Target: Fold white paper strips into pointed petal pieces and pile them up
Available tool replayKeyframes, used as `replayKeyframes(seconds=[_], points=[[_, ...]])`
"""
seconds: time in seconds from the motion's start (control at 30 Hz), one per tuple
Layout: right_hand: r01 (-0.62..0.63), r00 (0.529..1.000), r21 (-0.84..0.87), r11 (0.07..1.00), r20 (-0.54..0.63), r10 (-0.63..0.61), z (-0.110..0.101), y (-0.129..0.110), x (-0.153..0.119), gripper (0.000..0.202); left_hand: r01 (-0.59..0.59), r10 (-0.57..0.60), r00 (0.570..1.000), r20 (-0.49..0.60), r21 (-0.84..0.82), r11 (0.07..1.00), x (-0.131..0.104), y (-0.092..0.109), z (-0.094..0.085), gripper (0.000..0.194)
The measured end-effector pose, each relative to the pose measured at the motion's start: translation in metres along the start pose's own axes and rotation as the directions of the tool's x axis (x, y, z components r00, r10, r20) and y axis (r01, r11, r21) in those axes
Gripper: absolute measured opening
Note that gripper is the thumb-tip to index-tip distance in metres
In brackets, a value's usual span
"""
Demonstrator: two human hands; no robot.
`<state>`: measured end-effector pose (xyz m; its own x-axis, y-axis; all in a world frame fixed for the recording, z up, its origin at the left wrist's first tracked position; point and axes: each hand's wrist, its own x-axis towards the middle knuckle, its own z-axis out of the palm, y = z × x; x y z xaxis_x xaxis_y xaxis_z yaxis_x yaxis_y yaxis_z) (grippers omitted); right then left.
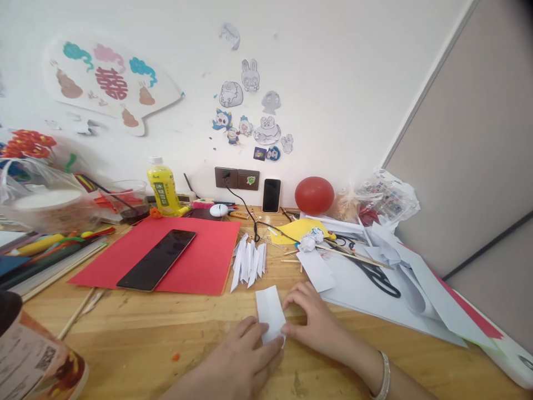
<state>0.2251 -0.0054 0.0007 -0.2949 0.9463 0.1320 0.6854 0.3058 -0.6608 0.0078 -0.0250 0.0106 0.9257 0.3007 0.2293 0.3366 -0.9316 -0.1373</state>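
Note:
A small white slip of paper (270,310) with a lengthwise crease lies on the wooden table in front of me. My left hand (246,355) holds its near end, fingers resting over the lower edge. At the right edge, my right hand (314,319) curves its thumb and forefinger against the paper; the other fingers are partly hidden. Just beyond the slip is a pile of folded white paper strips (249,261). Flat white paper slips (316,271) lie past my right hand.
Left of the strips, a black phone (158,260) rests on red paper (216,255). Scissors (377,278) lie on white sheets (353,297) at right. A paper cup (45,355) stands near left. Along the wall are a yellow bottle (163,189), upright phone (271,195) and red balloon (314,195).

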Motion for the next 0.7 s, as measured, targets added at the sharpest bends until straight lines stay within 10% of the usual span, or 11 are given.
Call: replayKeyframes(seconds=[0.33, 0.7], points=[[-0.037, 0.999, -0.008, 0.999, 0.023, 0.037, 0.000, 0.000, 0.003, 0.028, 0.070, -0.077, 0.992, -0.104, -0.072, 0.995, 0.005, 0.002, 0.005, 0.027], [0.016, 1.000, -0.084, 0.996, -0.010, -0.017, 0.008, -0.012, -0.004, 0.026, 0.212, -0.134, 0.932, -0.337, 0.207, 0.955, 0.001, 0.003, 0.054, 0.019]])
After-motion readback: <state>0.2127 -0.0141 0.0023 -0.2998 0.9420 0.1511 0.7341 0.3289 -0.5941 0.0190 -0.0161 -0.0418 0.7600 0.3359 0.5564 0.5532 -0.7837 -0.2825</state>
